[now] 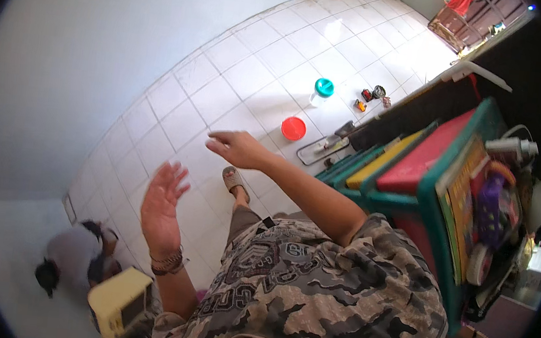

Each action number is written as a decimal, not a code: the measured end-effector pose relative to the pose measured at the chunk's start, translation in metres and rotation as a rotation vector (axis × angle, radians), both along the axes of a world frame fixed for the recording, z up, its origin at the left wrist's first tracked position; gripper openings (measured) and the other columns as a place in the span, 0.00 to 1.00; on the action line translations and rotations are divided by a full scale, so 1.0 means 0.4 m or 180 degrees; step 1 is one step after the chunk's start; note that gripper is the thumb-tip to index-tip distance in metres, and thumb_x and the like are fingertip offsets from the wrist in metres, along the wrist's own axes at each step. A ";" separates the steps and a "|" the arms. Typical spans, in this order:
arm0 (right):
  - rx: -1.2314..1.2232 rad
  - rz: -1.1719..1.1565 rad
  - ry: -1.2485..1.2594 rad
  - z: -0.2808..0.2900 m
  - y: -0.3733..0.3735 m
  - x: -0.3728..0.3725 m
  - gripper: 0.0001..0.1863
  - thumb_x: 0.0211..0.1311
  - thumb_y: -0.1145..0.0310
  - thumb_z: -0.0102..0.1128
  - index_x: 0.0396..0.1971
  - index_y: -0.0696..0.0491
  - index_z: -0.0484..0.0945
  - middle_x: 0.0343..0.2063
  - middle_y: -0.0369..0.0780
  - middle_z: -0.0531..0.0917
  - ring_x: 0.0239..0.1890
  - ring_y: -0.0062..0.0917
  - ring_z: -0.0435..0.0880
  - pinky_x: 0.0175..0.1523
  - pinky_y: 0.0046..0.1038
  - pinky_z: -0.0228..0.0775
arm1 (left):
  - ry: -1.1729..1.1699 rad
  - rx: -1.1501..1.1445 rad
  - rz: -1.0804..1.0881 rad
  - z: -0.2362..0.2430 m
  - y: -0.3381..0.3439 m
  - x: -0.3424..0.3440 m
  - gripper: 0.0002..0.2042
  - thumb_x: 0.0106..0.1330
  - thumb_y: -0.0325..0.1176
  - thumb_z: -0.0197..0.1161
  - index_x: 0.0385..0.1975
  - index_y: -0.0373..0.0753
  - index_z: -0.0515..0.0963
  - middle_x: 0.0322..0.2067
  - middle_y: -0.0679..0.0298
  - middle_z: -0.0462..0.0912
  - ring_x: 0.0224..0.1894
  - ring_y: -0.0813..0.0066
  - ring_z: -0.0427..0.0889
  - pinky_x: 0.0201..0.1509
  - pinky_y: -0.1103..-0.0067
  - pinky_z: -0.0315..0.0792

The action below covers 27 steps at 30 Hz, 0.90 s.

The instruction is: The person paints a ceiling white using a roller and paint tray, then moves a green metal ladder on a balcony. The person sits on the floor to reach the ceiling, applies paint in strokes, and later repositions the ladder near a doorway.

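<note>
Presently, the left hand (162, 214) and right hand (240, 150) are raised, unclenched and empty. Ahead are a red lid (294, 128) and teal-lidded jar (323, 90).

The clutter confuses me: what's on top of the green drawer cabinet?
On the green drawer cabinet are flat, yellowish items and a purple toy with a pale wheel. Whatever lies beneath them is covered; things farther back are too jumbled to identify.
</note>
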State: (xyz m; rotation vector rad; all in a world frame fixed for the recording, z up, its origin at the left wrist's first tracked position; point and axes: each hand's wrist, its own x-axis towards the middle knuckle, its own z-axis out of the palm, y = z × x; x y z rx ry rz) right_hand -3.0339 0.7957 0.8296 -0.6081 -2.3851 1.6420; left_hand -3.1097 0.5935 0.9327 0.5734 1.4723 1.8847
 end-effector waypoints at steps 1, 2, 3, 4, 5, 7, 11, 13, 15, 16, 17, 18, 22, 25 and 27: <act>0.0050 -0.0044 -0.0069 -0.039 0.035 -0.037 0.30 0.64 0.47 0.53 0.52 0.58 0.75 0.44 0.52 0.82 0.47 0.45 0.81 0.53 0.37 0.71 | 0.0039 -0.0323 0.0066 -0.066 0.019 -0.062 0.23 0.71 0.39 0.51 0.60 0.32 0.67 0.55 0.55 0.75 0.56 0.66 0.74 0.57 0.73 0.68; 0.0338 -0.0154 -0.0140 -0.100 0.081 -0.053 0.29 0.64 0.48 0.52 0.52 0.58 0.75 0.43 0.52 0.82 0.46 0.45 0.81 0.51 0.38 0.71 | 0.0098 -0.0636 0.0117 -0.133 0.034 -0.119 0.22 0.71 0.39 0.52 0.59 0.31 0.68 0.54 0.55 0.76 0.55 0.67 0.75 0.56 0.73 0.68; 0.0484 -0.0118 -0.0333 -0.172 -0.012 0.127 0.28 0.64 0.48 0.52 0.51 0.57 0.76 0.41 0.52 0.82 0.44 0.46 0.81 0.50 0.39 0.72 | 0.0024 -0.1581 0.0173 -0.160 -0.100 0.019 0.22 0.70 0.39 0.53 0.59 0.31 0.68 0.52 0.55 0.76 0.53 0.66 0.76 0.54 0.73 0.70; 0.0660 -0.0207 -0.0588 -0.239 0.017 0.172 0.27 0.63 0.48 0.53 0.49 0.56 0.77 0.39 0.51 0.83 0.42 0.47 0.81 0.48 0.40 0.72 | 0.0106 -0.2365 0.0165 -0.173 -0.098 0.007 0.22 0.70 0.39 0.54 0.59 0.32 0.69 0.50 0.56 0.77 0.51 0.65 0.77 0.51 0.73 0.71; 0.0680 -0.0341 -0.1133 -0.275 0.056 0.247 0.26 0.61 0.48 0.54 0.47 0.56 0.78 0.38 0.51 0.83 0.41 0.47 0.81 0.47 0.40 0.72 | -0.0466 -0.2290 0.0106 -0.167 -0.072 0.001 0.22 0.69 0.39 0.55 0.58 0.32 0.69 0.49 0.57 0.77 0.49 0.66 0.77 0.49 0.75 0.71; 0.0378 -0.1203 -0.1571 -0.367 0.041 0.438 0.25 0.60 0.47 0.54 0.38 0.56 0.81 0.33 0.51 0.82 0.38 0.47 0.80 0.43 0.40 0.72 | -0.1075 -0.2152 -0.0056 -0.129 -0.077 -0.026 0.22 0.68 0.39 0.57 0.58 0.33 0.70 0.48 0.58 0.78 0.48 0.68 0.77 0.46 0.76 0.70; -0.0350 -0.2414 -0.2054 -0.283 0.123 0.532 0.25 0.62 0.46 0.54 0.37 0.55 0.82 0.33 0.48 0.84 0.39 0.42 0.83 0.44 0.37 0.72 | -0.0239 -0.2502 0.0182 -0.152 0.055 -0.273 0.24 0.68 0.41 0.58 0.58 0.33 0.69 0.51 0.58 0.76 0.53 0.69 0.74 0.49 0.73 0.69; -0.0545 -0.2954 -0.1877 -0.257 0.201 0.486 0.26 0.62 0.45 0.53 0.38 0.55 0.82 0.33 0.47 0.84 0.40 0.40 0.83 0.46 0.36 0.72 | 0.0226 -0.2161 0.0082 -0.110 0.227 -0.381 0.25 0.68 0.42 0.57 0.59 0.32 0.68 0.54 0.58 0.74 0.57 0.68 0.71 0.55 0.70 0.67; -0.0404 -0.3036 -0.1523 -0.221 0.340 0.406 0.26 0.61 0.47 0.56 0.44 0.57 0.80 0.41 0.50 0.83 0.47 0.41 0.81 0.52 0.34 0.70 | 0.0942 -0.1720 -0.0265 -0.034 0.429 -0.478 0.26 0.68 0.43 0.56 0.61 0.32 0.67 0.57 0.58 0.72 0.61 0.67 0.68 0.62 0.69 0.63; -0.0330 -0.3029 -0.1376 -0.174 0.430 0.362 0.27 0.60 0.48 0.58 0.47 0.57 0.79 0.45 0.51 0.82 0.51 0.42 0.79 0.55 0.33 0.69 | 0.1375 -0.1525 -0.0504 0.017 0.515 -0.537 0.27 0.69 0.44 0.55 0.62 0.32 0.66 0.60 0.57 0.70 0.63 0.67 0.66 0.65 0.69 0.61; 0.0126 -0.3223 -0.0959 -0.057 0.525 0.256 0.28 0.61 0.48 0.58 0.47 0.60 0.78 0.45 0.52 0.81 0.51 0.42 0.78 0.57 0.34 0.68 | 0.1643 -0.1298 -0.0403 0.038 0.592 -0.687 0.27 0.70 0.44 0.54 0.62 0.32 0.65 0.61 0.56 0.68 0.64 0.66 0.64 0.66 0.69 0.58; 0.0626 -0.3364 -0.0522 0.063 0.649 0.209 0.29 0.61 0.49 0.58 0.46 0.63 0.77 0.46 0.53 0.80 0.52 0.43 0.78 0.58 0.35 0.67 | 0.1901 -0.1038 -0.0250 0.071 0.671 -0.790 0.27 0.70 0.44 0.52 0.63 0.32 0.64 0.63 0.56 0.66 0.66 0.66 0.63 0.68 0.69 0.55; 0.2327 -0.3815 0.1234 0.457 1.091 0.074 0.28 0.71 0.53 0.46 0.56 0.63 0.69 0.57 0.53 0.71 0.64 0.41 0.66 0.67 0.36 0.55 | 0.2145 0.0602 0.0218 0.351 1.021 -1.010 0.29 0.73 0.49 0.35 0.64 0.32 0.60 0.66 0.56 0.60 0.69 0.62 0.57 0.71 0.59 0.46; 0.2296 -0.3680 0.2384 0.722 1.164 -0.062 0.33 0.75 0.47 0.25 0.63 0.58 0.63 0.64 0.45 0.64 0.68 0.29 0.58 0.72 0.31 0.41 | 0.1396 0.1780 0.0645 0.506 1.233 -0.899 0.29 0.74 0.48 0.31 0.66 0.32 0.55 0.68 0.55 0.57 0.70 0.59 0.54 0.72 0.59 0.45; 0.2283 -0.3257 0.2814 0.771 1.228 -0.179 0.33 0.75 0.49 0.23 0.67 0.60 0.54 0.67 0.44 0.59 0.72 0.27 0.49 0.74 0.30 0.31 | 0.0849 0.2242 0.0574 0.520 1.448 -0.826 0.28 0.75 0.46 0.29 0.67 0.33 0.54 0.68 0.53 0.56 0.71 0.57 0.52 0.72 0.59 0.44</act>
